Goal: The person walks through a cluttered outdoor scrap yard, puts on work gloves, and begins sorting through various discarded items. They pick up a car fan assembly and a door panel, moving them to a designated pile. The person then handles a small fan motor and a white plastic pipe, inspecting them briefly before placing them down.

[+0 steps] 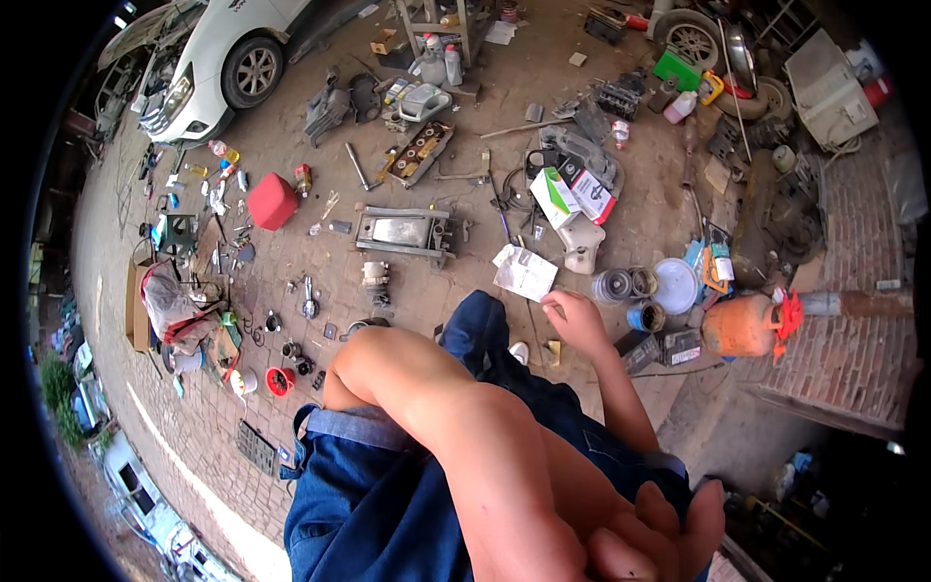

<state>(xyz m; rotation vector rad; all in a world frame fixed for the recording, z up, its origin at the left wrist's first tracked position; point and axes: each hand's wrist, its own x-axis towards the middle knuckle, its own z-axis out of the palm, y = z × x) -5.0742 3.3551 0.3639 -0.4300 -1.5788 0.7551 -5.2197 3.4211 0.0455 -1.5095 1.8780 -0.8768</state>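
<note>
My right hand point(574, 322) reaches past my right knee with thumb and fingers closed at the lower right corner of a creased white sheet of paper point(525, 273). The sheet carries print too small to read. My left arm is bent across the front, its elbow by my left knee. Close to the camera at the bottom right, my left hand point(640, 533) hangs with loosely curled fingers slightly apart and nothing visible in them. Beyond the sheet are a green-and-white carton point(554, 198) and a white-and-red carton point(590, 196).
Tools and engine parts litter the brick floor. A metal housing in a frame point(402, 231) and a red canister point(272, 202) stand ahead. To the right are an orange gas cylinder point(739, 326) and a white lid point(676, 286). A white car point(213, 73) is parked far left.
</note>
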